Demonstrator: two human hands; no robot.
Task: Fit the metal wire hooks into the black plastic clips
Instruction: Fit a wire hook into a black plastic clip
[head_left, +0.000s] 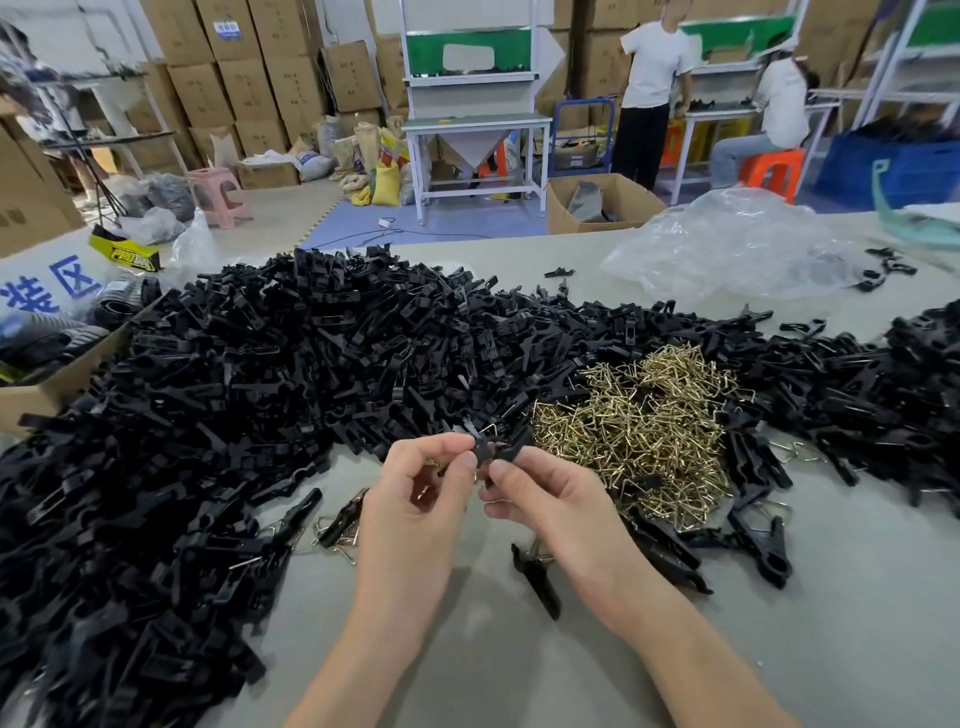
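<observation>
1. Head view: my left grip (415, 499) and right grip (545, 499) both pinch one black clip (501, 448) between thumb and fingertips, held above the worktop (779, 623).
2. A big heap of loose black clips (260, 374) wraps round my left and far side. The brass-coloured wire hooks (639, 421) lie heaped just right of my hands.
3. A few fitted clips (753, 540) lie to the right of my right grip.
4. An open cardboard box (47, 387) at the left edge holds dark things I cannot identify. A crumpled clear bag (727, 249) lies at the far right.
5. The worktop is grey. Beyond it stand stacked cartons (249, 78) and a white bench (478, 124).
</observation>
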